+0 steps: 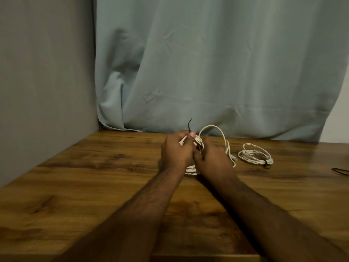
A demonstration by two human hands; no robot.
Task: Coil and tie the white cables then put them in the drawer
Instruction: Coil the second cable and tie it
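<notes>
Both my hands hold a coiled white cable [217,129] just above the wooden table [94,186]. My left hand [174,150] grips the bunched loops and pinches a thin black tie [189,124] whose end sticks up. My right hand [211,157] is closed on the same coil from the right, and one loop arches up over it. The lower part of the coil shows between my wrists. A second white cable [255,155], coiled and bound with a dark tie, lies flat on the table to the right. No drawer is in view.
A pale blue curtain [207,72] hangs behind the table's far edge. A grey wall [47,72] bounds the left side. A thin dark wire [340,171] lies at the right edge of the table.
</notes>
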